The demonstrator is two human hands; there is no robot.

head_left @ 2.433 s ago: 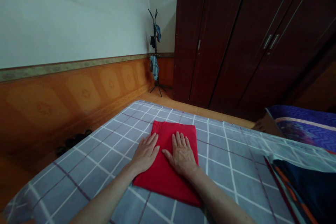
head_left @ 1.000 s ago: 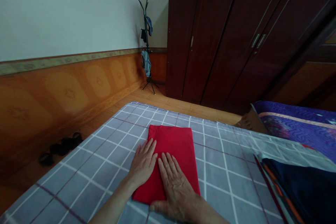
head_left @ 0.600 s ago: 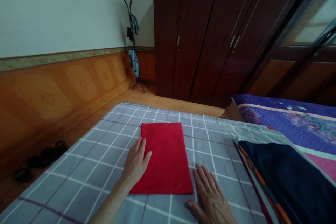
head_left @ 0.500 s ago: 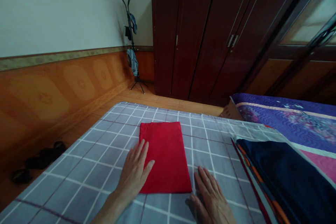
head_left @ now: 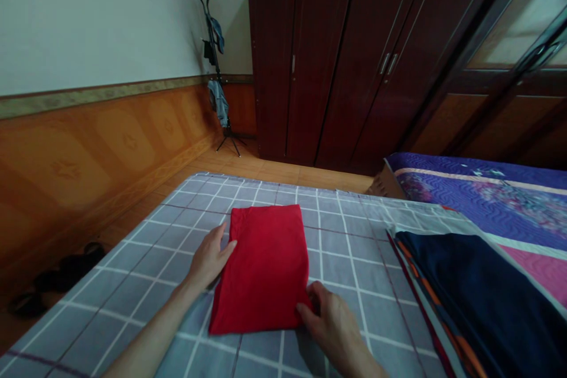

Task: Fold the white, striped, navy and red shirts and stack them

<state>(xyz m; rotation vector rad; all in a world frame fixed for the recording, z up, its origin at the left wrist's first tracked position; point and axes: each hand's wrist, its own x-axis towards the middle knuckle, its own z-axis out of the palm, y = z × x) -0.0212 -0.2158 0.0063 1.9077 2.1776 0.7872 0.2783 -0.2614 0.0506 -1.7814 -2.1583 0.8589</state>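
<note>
A folded red cloth, perhaps a garment, lies on the grey checked bedspread. My left hand is at its left edge, thumb tip over the cloth and fingers stretched along the outside, apart from the thumb. At the near right corner, my right hand pinches the red cloth between thumb and curled fingers. The cloth's right side bends a little near that grip. To the right lies a stack of folded clothes with a dark navy one on top.
A purple floral bedcover spreads at the right, beside a cardboard-coloured box. Behind the bed stand a dark red wardrobe and a coat rack with clothes. Dark footwear lies on the floor at left.
My left hand has slid from the top of the cloth to its left edge. My right hand, flat beside it before, now grips the near right corner. The cloth's near end has shifted left.
</note>
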